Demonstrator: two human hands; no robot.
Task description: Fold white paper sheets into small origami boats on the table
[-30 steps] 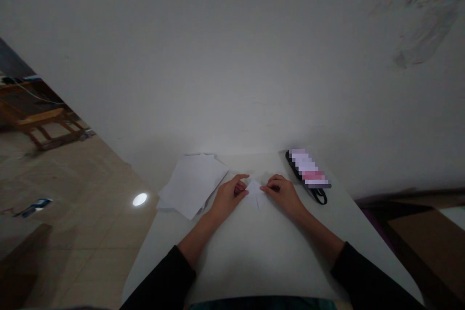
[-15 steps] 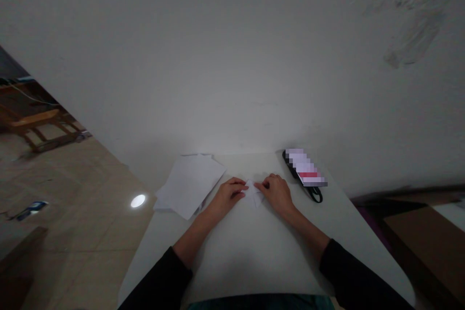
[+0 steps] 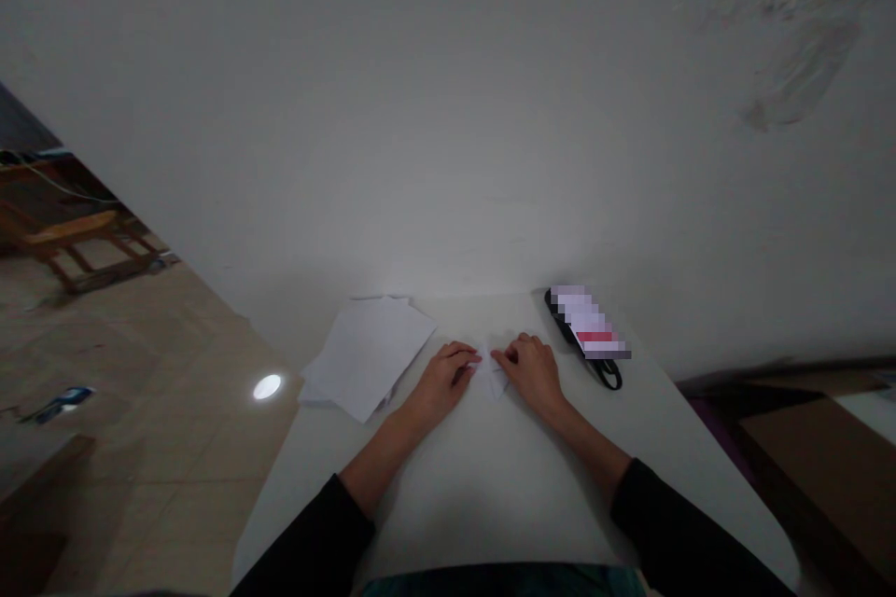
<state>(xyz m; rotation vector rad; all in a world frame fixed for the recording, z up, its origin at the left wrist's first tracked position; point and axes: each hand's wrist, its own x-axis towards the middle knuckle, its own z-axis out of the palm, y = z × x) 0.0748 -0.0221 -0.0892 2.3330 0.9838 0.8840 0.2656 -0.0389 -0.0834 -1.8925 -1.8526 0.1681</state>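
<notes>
White table (image 3: 483, 494) set against a pale wall (image 3: 448, 112). Left hand (image 3: 441, 382): thumb and fingers bent onto the left edge of a small folded paper (image 3: 497, 384); cannot tell if the tips meet. Right hand (image 3: 537, 375): thumb and curled forefinger pinching its right edge. Change: left forefinger, stretched clear a second ago, now down at the paper, so both sides look steadied. Paper lies between the hands, its point toward the wall, long axis apparently wall-to-person; fingers hide its sides. Outward: loose sheets (image 3: 378, 350), left; phone (image 3: 588, 322) with strap loop (image 3: 617, 377), right.
</notes>
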